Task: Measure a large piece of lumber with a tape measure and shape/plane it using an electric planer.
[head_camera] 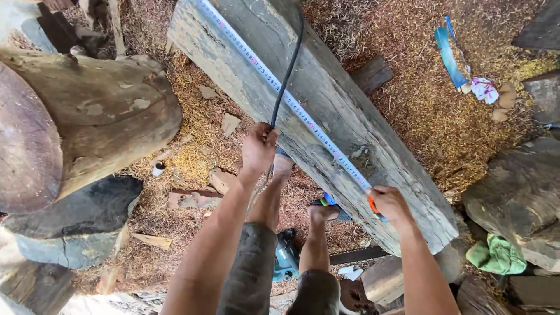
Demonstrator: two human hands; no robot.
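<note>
Person stands over a big weathered timber beam (326, 111) w/ a white measuring tape (291, 102) run lengthwise along its top face. Tape lies flat, hugging the near edge, prob. so the marks sit right where the wood can be read against them.

Right hand (389, 203) is closed down on the tape's orange case (371, 204) at the near end of the beam, fingers curled over it, pinning that end to the wood; looks like it keeps the tape taut.

Left hand (259, 146) is a closed fist round a thin dark curved rod (287, 73), maybe a bent bar or cable, can't tell which. The rod arcs up and away from the fist, crossing over the tape further along the beam. Fist sits just beside the beam's near edge, not resting on it as far as I can see.

Hands are well apart, one each end of the measured stretch.

Below the hands: bare legs, sandalled feet (324, 211) on sawdust (192, 151) & wood chips. Left of the left hand, a large log (87, 116). Right of the right hand, a green cloth (496, 254) between wood blocks.
</note>
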